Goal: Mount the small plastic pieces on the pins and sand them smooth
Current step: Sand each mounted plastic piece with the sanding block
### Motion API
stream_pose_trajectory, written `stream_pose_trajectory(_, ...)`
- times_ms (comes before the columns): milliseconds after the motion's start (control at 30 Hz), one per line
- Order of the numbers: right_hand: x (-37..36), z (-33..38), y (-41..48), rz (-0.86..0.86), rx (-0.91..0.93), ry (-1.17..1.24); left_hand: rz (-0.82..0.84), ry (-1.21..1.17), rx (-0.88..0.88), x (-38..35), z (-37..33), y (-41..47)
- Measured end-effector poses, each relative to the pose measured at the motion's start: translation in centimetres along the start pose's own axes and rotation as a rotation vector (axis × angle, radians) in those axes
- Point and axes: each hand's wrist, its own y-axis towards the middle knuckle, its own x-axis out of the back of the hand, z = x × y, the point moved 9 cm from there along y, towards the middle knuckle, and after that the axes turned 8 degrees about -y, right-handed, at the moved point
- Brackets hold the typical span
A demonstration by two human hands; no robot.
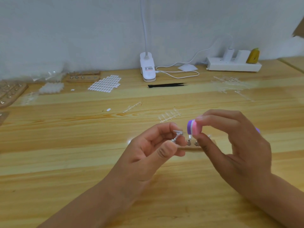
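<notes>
Plastic piece (178, 132), clear and tiny, sits atop a pin (174, 140) pinched in the grip of the left hand (148, 155), above the wooden holder (192, 148) on the counter (82, 145). It looks light, thin and easily cracked (best steadied by the pin's base). The right hand (238, 145) has its grip clamped on a pink-purple sanding block (193, 128) just beside it. The label on the clip lamp (147, 68) is too blurred to read.

Left hand (148, 149) pinches a pin (176, 136); right hand (236, 142) holds a sanding block (193, 128).
</notes>
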Motion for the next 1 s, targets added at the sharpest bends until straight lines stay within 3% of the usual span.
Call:
stream_pose_trajectory(133,-0.3,1.1,-0.4,0.029,0.100,0.016,0.026,-0.049,0.025,-0.2,0.4,0.1)
stream_pose_trajectory(267,-0.2,-0.5,0.0,0.020,-0.010,-0.009,0.030,-0.151,0.027,-0.2,0.3,0.2)
stream_pose_trajectory(400,-0.2,1.6,-0.4,0.023,0.127,0.025,0.050,-0.113,0.042,-0.4,0.5,0.1)
stream_pose_trajectory(533,-0.4,-0.4,-0.1,0.044,0.020,-0.023,0.016,-0.081,0.022,-0.1,0.3,0.0)
stream_pose_trajectory(700,-0.3,1.6,-0.3,0.033,0.146,0.017,0.009,-0.049,0.074,0.0,0.6,-0.1)
stream_pose_trajectory(833,-0.2,-0.1,0.0,0.024,0.053,-0.043,-0.005,-0.148,0.073,0.1,0.5,0.0)
stream_pose_trajectory(1000,-0.4,1.3,-0.4,0.035,0.152,-0.009,0.033,-0.204,0.101,-0.3,1.0,-0.1)
